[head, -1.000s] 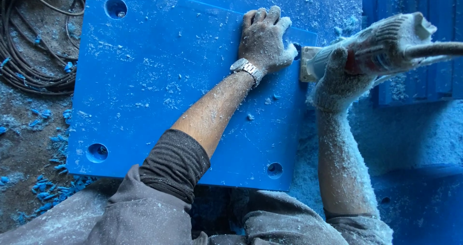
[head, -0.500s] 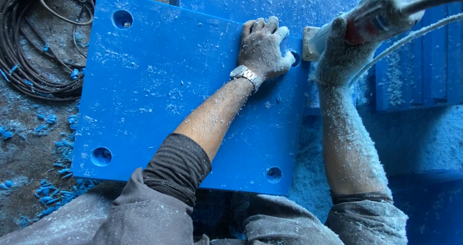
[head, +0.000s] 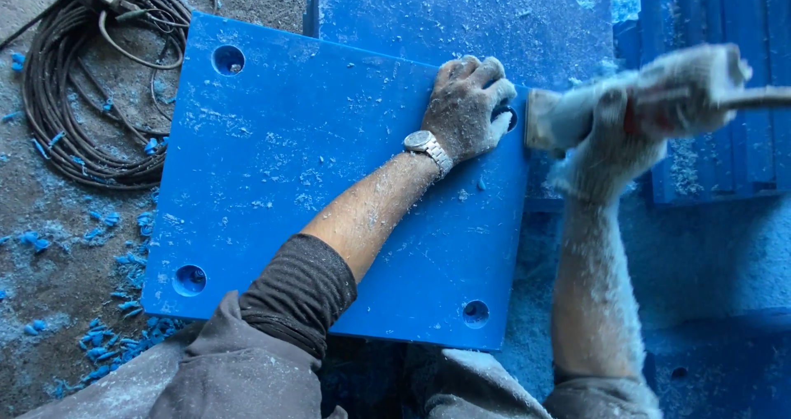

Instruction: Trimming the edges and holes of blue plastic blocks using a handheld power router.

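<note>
A thick blue plastic slab (head: 297, 163) with a round hole near each corner lies flat in front of me. My left hand (head: 465, 106), dusty and with a metal wristwatch, presses flat on the slab's far right corner, fingers over the corner hole. My right hand (head: 614, 126), caked in pale dust, grips a dust-covered power tool (head: 659, 98) held sideways at the slab's right edge. The tool's flat end (head: 544, 118) sits right against that edge, beside my left hand.
A coil of dark cable (head: 91, 98) lies on the floor at the left. Blue shavings (head: 107, 337) litter the ground near the slab's near left corner. Another blue slab (head: 461, 15) lies beyond, and stacked blue pieces (head: 725, 122) stand at the right.
The right hand has brought the tool down along the slab's right edge, closer beside the left hand. The left hand has stayed pressed on the corner.
</note>
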